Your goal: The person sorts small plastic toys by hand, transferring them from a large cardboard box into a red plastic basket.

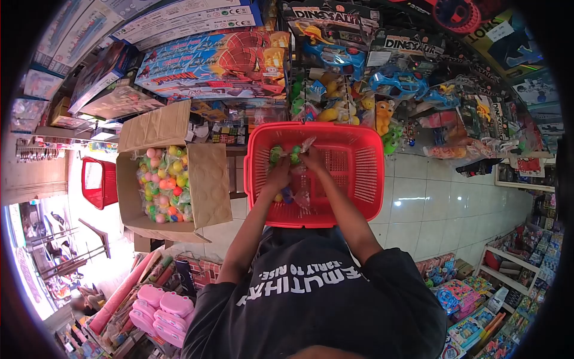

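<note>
Both hands are inside a red plastic basket [373, 209] in front of my body. My left hand [278, 175] is closed at a small green toy [276, 154] in clear plastic, near the basket's left side. Beside it, my right hand [311, 158] pinches a clear plastic bag [308, 143] with green in it. Fine finger detail is too small to make out. Below the hands, a few yellow and blue wrapped toys [287, 194] lie on the basket floor.
To the left stands an open cardboard box [212, 200] filled with colourful bagged balls or toys [167, 185]. Another red basket [100, 182] sits farther left. Shelves with boxed toys [218, 66] and hanging toy packs [335, 51] rise ahead. Pink cases [161, 314] are stacked lower left.
</note>
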Available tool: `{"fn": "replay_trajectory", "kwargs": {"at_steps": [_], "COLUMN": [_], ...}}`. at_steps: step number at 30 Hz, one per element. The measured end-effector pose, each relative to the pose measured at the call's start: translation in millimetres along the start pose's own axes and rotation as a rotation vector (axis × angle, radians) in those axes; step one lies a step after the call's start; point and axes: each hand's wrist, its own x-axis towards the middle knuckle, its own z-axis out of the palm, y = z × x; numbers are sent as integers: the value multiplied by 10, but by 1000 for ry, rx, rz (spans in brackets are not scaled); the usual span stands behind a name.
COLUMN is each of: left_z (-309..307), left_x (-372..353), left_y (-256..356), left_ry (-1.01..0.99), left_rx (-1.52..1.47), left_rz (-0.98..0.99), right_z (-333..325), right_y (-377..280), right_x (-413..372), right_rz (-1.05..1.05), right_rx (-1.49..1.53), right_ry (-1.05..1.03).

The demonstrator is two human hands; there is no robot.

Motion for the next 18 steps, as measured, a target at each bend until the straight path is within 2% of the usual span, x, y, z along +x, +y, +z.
{"fn": "replay_trajectory", "kwargs": {"at_steps": [1, 3, 4, 6, 10, 12, 16, 18], "left_z": [-66, -182, -214, -247, -258, -240, -96, -61], "left_x": [-14, -16, -4, 21, 78, 87, 78, 104], "left_y": [42, 55, 49, 15, -2, -30, -125, -153], "left_ry": [42, 4, -33, -47, -77, -54, 36, 16], "left_rx": [-73, -89, -108, -148, -258, -215, -126, -90], "left_rz": [-118, -181, -238, -262, -329, -300, -208, -199], "right_z": [78, 227, 311, 422, 395, 385, 368, 413], "right_y": [19, 53, 68, 43, -80, -161, -231, -231], "right_x": [53, 130, 133, 143, 107, 57, 67, 66], "right_rz": [-1, 183, 184, 233, 123, 94, 62, 81], "right_rx": [4, 189, 191, 448, 265, 117, 32, -2], "right_ry": [-4, -109, -113, -156, -203, -17, 61, 127]}}
